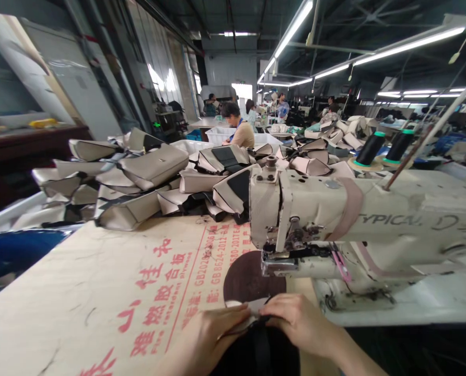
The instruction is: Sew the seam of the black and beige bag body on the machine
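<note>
**Bench lot: black flexible panel held in two hands**

Left hand and right hand, both narrowly closed, pinch the panel's top edge, forearms angled inward. Panel sits at the near bench edge, short of the needle, no seam visible. Next: dark brown round mat on pale board with red Chinese print; cream industrial sewing machine, unoccupied; black thread cones. Beyond: heaped beige-and-black bag panels, some assembled; white plastic bins; seated co-worker
</note>
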A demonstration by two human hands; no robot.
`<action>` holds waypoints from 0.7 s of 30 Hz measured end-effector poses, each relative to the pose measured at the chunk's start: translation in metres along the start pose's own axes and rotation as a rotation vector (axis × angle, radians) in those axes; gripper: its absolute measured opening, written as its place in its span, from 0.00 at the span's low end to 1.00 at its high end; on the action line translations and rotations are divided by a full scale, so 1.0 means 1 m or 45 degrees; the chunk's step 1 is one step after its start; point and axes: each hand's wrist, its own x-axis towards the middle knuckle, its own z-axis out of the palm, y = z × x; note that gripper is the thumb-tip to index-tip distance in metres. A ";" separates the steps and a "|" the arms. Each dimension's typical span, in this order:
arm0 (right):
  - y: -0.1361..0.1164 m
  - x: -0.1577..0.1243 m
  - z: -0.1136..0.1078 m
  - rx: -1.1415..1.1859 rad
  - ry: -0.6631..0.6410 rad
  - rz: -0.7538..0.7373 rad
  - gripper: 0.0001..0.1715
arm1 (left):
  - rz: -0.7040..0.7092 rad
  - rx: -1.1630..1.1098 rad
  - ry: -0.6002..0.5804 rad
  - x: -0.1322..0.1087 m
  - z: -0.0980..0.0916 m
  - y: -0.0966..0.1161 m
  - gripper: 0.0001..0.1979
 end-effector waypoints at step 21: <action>-0.002 -0.005 0.003 -0.266 0.055 -0.229 0.16 | -0.442 -0.233 -0.019 0.030 0.025 0.015 0.20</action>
